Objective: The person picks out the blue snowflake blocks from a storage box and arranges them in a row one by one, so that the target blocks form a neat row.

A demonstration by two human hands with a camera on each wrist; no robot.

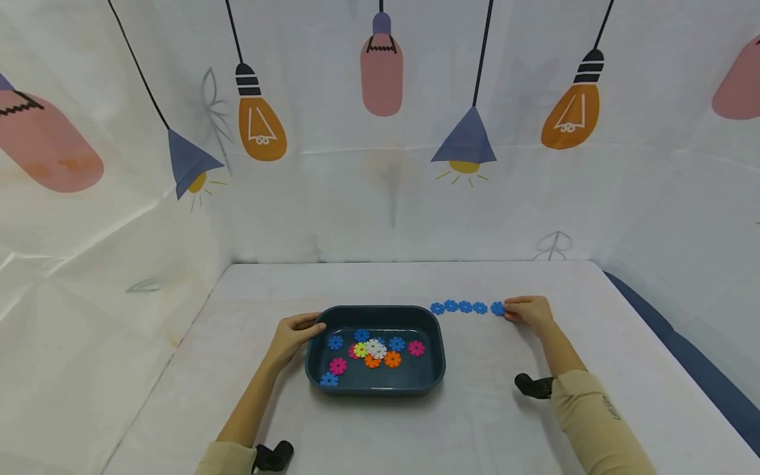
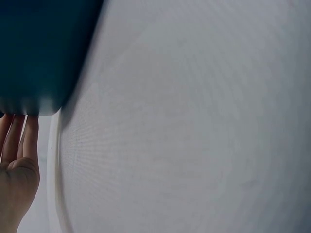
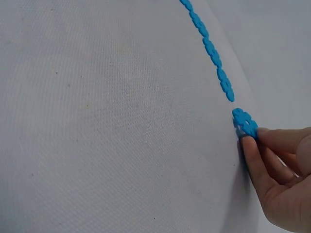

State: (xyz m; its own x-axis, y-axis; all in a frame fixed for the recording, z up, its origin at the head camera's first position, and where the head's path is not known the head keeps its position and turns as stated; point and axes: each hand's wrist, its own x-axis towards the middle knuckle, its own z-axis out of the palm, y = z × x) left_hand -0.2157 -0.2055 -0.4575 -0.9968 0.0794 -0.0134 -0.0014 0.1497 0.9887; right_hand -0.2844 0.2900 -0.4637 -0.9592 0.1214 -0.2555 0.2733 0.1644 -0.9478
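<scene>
Your left hand (image 1: 295, 332) grips the dark blue plastic tray (image 1: 432, 369) of mixed-colour snowflake discs (image 1: 373, 349); right hand (image 1: 529, 311) pinches the end blue snowflake disc (image 1: 497, 308).

right hand (image 3: 279, 179) at blue disc (image 3: 245, 121)

Head view looks down over the table (image 1: 475, 409); wrist views skim it close

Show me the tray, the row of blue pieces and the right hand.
tray (image 1: 316, 379), head view, on its near left rim.
blue row (image 1: 465, 307), head view, on the middle piece.
right hand (image 1: 530, 311), head view, on the back of the hand.
</scene>
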